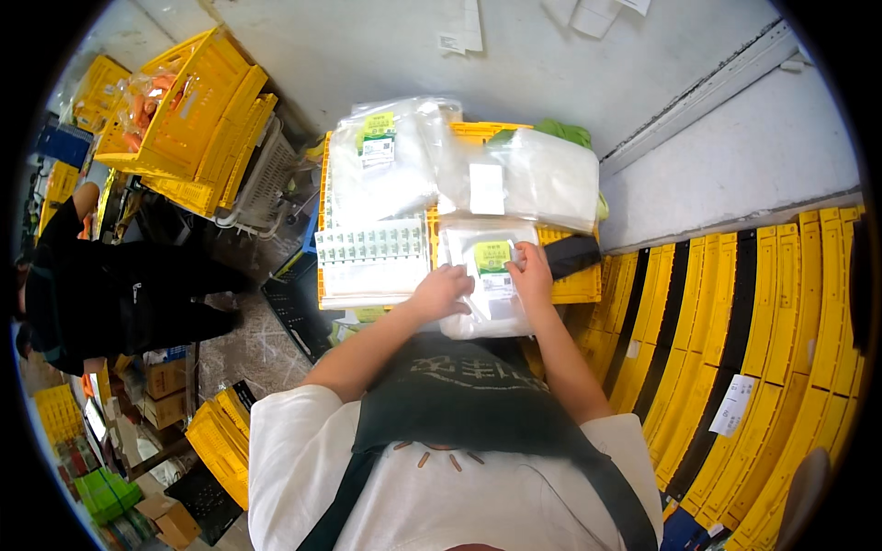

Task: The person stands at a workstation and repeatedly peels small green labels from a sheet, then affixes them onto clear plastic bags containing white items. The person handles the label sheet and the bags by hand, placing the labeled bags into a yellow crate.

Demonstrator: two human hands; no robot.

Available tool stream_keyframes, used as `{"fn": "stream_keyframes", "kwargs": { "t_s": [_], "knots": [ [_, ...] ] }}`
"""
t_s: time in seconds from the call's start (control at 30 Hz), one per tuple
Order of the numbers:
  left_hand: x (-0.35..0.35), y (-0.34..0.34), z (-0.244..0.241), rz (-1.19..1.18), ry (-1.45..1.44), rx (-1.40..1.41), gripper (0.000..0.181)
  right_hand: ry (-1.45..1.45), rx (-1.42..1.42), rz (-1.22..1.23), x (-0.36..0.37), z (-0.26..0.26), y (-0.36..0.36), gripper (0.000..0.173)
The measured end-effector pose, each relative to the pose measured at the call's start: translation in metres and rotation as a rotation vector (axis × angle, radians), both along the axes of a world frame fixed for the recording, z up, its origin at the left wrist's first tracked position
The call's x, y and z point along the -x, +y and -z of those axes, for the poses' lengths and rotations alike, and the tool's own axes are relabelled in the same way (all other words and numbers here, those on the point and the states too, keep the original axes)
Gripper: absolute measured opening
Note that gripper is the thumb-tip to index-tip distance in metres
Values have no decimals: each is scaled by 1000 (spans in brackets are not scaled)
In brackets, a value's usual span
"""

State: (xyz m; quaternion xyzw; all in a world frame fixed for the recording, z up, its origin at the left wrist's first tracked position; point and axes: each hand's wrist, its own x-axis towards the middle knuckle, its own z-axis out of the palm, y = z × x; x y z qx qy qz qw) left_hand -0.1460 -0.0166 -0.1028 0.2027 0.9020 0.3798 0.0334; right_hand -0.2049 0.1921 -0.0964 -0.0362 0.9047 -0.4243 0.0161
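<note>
A stack of clear plastic bags (486, 317) lies before me, with a green and white label (492, 260) on top. My left hand (444, 293) rests on the stack's left edge, fingers curled. At the label's right edge is my right hand (529, 267), its thumb and fingertips close together; whether either hand pinches anything is unclear. Sheets of small printed stickers (372, 241) lie to the left. Behind are a larger pile of clear bags (400, 172) bearing a label and another bag pile (551, 175) with a white paper (486, 189). A black object (570, 257) lies to the right.
Yellow plastic crates (582, 293) support the bags against a pale wall. More yellow and black crates (696, 330) are stacked at right. At left, a yellow crate (200, 117) with bagged carrots (146, 110) tops a stack. A person in black (131, 296) stands at far left, near cardboard boxes (165, 379).
</note>
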Motion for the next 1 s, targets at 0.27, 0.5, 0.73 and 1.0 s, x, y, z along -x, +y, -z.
{"fn": "stream_keyframes", "kwargs": {
  "t_s": [0.27,0.5,0.73,1.0],
  "knots": [
    [19,-14,-4,-406,-483,-521,12,70,505,382,2,33,51,15],
    [8,-9,11,-402,-275,-617,16,160,-44,-57,-3,7,6,18],
    [13,-4,7,36,-45,-59,14,256,152,27,-7,-38,10,26],
    [36,-45,-9,-757,-319,-775,13,221,-128,-439,-46,-28,-19,26]
  ]
}}
